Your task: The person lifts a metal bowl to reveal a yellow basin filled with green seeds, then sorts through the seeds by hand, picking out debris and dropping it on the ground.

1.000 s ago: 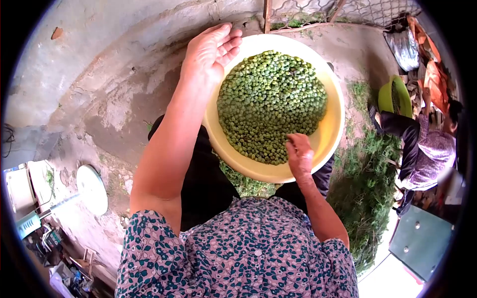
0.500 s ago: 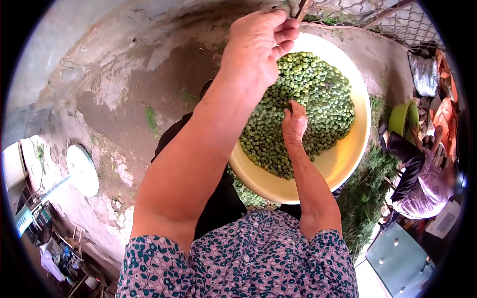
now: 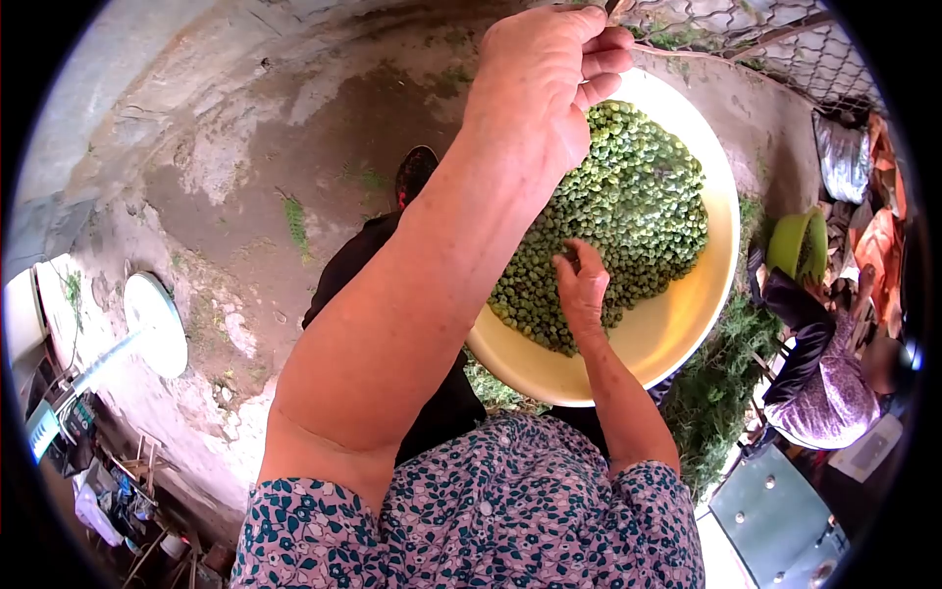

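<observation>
A large pale-yellow basin [image 3: 677, 334] holds a heap of small green round pieces [image 3: 638, 187], whose exact kind I cannot make out. My left hand [image 3: 549, 79] is raised in front of the basin's far rim, with its forearm crossing the view. Its fingers are curled with the thumb pressed near their tips; whatever they hold is hidden at the top edge. Low over the green heap, at its near side, is my right hand [image 3: 586, 285]. Its thumb and forefinger are apart, and I see nothing between them.
Another person [image 3: 824, 393] sits at the right, hands by a green bowl [image 3: 798, 245]. A wire fence [image 3: 785, 59] runs along the top right. Plants [image 3: 716, 412] lie beside the basin. A round white table [image 3: 157, 324] stands at the left, and a shoe [image 3: 417, 172] shows behind my left arm.
My left hand has shifted right and slightly up, its fingers still curled. My right hand has drawn a little toward me, and its thumb and forefinger show more clearly apart.
</observation>
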Demonstrator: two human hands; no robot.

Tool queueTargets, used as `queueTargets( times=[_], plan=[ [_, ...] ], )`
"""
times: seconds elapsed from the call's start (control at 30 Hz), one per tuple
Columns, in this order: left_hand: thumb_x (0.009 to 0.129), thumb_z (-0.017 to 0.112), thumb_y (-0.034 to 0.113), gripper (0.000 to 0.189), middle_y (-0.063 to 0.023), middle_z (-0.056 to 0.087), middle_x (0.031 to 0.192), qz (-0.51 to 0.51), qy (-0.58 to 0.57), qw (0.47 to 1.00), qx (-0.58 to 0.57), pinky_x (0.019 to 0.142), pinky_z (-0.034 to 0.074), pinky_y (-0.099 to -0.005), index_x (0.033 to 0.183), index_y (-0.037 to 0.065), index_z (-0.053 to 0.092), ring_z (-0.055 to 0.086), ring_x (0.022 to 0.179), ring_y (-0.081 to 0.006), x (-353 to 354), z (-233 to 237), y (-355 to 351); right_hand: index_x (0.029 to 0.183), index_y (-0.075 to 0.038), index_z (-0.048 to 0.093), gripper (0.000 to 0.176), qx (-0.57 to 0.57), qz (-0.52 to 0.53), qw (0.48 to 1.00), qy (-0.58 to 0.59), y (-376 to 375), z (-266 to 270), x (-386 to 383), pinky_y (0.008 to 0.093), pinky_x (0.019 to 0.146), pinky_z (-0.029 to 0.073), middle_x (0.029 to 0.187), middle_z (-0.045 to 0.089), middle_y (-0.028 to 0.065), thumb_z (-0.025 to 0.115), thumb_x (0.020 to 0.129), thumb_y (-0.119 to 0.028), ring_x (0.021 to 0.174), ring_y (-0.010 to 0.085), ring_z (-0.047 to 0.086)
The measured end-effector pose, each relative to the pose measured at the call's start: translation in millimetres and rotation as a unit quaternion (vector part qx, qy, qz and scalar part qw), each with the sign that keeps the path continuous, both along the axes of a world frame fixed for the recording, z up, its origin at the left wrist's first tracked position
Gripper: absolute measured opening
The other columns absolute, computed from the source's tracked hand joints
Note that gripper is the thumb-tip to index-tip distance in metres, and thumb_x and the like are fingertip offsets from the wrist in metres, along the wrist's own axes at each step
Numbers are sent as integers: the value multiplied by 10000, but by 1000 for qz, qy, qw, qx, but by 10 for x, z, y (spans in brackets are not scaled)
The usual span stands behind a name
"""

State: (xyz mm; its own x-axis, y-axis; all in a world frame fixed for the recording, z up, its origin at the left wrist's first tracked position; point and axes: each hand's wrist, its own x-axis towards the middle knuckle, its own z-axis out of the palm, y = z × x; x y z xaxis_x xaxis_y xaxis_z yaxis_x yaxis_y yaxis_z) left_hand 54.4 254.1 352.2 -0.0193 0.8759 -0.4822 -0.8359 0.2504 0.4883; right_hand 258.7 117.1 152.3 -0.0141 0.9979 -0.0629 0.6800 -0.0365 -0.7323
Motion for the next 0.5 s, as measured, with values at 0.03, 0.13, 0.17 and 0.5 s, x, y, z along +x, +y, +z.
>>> queueTargets(
  times=[0.03,0.13,0.17,0.5],
  plan=[
    [887,541,162,92,-26,607,788,-13,5,1000,-14,677,451,-273,901,77,574,567,698,-121,-1,-8,32,921,-3,590,197,16,-28,999,-8,58,-68,16,326,650,498,834,600,134,644,731,6,711,247,608],
    [886,541,159,95,-30,607,786,-25,7,999,-24,672,453,-271,904,71,573,568,688,-123,-4,-58,61,939,-8,582,202,63,-34,995,-64,285,-94,-2,342,646,489,855,588,135,637,745,-9,732,275,595],
    [886,542,157,95,-32,606,783,-24,4,1000,-17,668,454,-269,904,69,572,568,683,-123,-12,-71,73,943,-12,580,199,93,-37,992,-80,349,-90,-26,351,644,486,856,583,134,631,750,-9,738,280,588],
    [884,543,142,95,-41,601,776,-14,-4,1000,7,658,454,-266,890,53,576,562,682,-125,-13,9,57,925,-78,585,210,23,3,944,-328,643,-226,-233,383,600,488,895,543,109,653,728,-103,739,294,598]
  ],
)
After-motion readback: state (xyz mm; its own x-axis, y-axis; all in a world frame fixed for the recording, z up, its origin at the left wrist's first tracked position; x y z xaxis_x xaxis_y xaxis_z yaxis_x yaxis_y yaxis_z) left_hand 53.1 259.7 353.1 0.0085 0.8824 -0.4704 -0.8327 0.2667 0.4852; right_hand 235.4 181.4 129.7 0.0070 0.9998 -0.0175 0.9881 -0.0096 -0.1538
